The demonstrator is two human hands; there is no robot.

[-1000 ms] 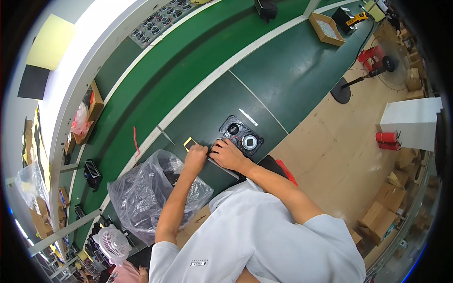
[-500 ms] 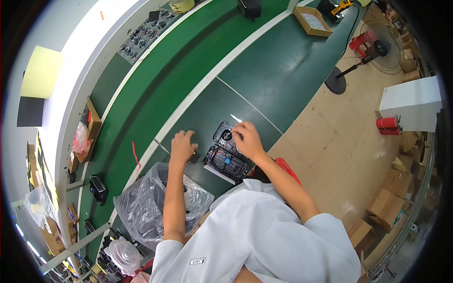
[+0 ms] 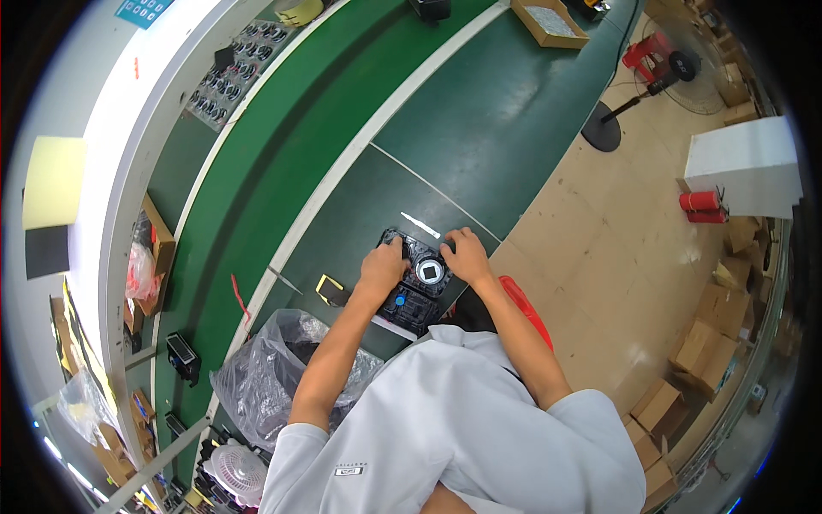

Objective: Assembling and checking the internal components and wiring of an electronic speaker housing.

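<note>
In the head view, the flat black plastic panel (image 3: 419,250) lies on the dark green table (image 3: 342,248), straight ahead of the person; a round speaker with a pale ring and a black square (image 3: 431,271) sits in its right part; the open black plastic case with a blue spot (image 3: 415,313) is just nearer, right up by the panel.

The left hand (image 3: 383,267) is over the left part of the panel, with its fingers bent down; I cannot tell if they pinch anything; the right hand (image 3: 468,259) is at the far right corner, with its fingers curled in close together; something dark is under the tips, but I cannot tell if they hold it.

The panel looks stiff and quite light, with the speaker maybe its heaviest bit; the smooth plastic could slide a little; the speaker face may dent if poked, so the hard outer edges look best to hold.

A thin white strip (image 3: 420,225) lies on the far side of the panel; a small black piece with a yellow edge (image 3: 333,292) is to the left; a big, crinkly, see-through plastic bag (image 3: 265,373) is nearer and further left.
</note>
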